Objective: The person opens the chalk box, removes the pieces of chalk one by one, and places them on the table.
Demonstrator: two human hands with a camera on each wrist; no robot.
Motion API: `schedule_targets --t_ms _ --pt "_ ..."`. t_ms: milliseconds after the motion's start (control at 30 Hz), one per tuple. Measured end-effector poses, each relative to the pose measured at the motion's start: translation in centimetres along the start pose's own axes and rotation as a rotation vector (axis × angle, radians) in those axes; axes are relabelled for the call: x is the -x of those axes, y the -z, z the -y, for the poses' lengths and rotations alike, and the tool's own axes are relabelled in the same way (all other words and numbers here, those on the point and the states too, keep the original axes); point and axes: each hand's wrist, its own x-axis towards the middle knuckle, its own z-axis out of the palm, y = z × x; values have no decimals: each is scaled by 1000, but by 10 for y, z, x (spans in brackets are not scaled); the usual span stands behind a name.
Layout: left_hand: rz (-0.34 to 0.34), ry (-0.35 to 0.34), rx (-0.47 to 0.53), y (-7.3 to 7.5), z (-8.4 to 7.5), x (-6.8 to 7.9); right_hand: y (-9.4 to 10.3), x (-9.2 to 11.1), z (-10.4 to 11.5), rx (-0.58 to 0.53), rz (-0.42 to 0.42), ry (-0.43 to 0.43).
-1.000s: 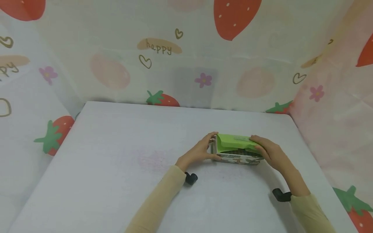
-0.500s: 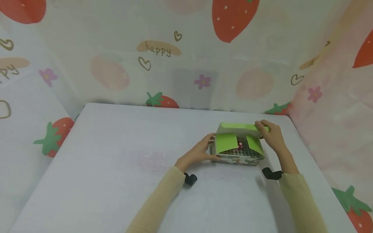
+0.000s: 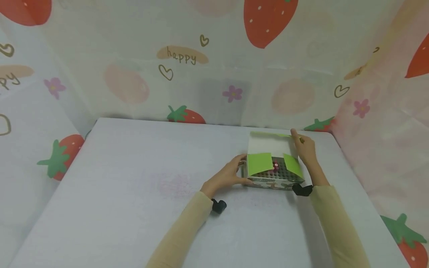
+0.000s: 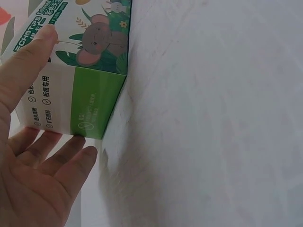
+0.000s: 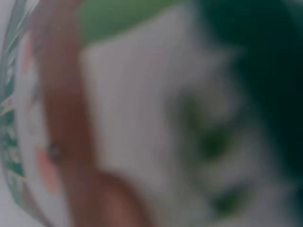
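Note:
A cardboard box (image 3: 275, 183) with green inner flaps sits on the right half of the table; the left wrist view shows an elephant printed on the box (image 4: 97, 35). My left hand (image 3: 226, 175) grips its left end, thumb on the near side and fingers on the far side. At the back, the raised lid (image 3: 264, 143) shows its white inside, and my right hand (image 3: 305, 149) pinches its right corner. Between the left flap (image 3: 259, 163) and the right flap (image 3: 293, 166), rows of small round ends and a pink-red piece (image 3: 275, 166) show. The right wrist view is badly blurred.
A white table (image 3: 134, 193) spreads out to the left and in front of the box. Behind it hangs a strawberry-print cloth (image 3: 187, 85), which also lines both sides. Each wrist carries a small black camera (image 3: 219, 206).
My right hand has lifted the lid up and back, baring the two inner flaps and the contents. My left hand has kept its place on the box's left end.

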Motion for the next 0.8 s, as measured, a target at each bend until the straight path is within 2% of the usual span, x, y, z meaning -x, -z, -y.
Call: schedule_targets --t_ms 133,233,467,633,800 --pt "7 -1 -6 -2 0 -1 -4 2 -12 -5 71 -76" --pt "10 7 -1 -1 -1 -1 -7 4 -17 -41 95 -90" --pt "-3 19 11 0 -1 1 -10 3 -14 -113 167 -136" --pt "-38 39 -17 -4 -4 4 -11 3 -15 -112 177 -157" --pt "-110 115 -57 -15 -12 6 -13 4 -16 -98 146 -134"
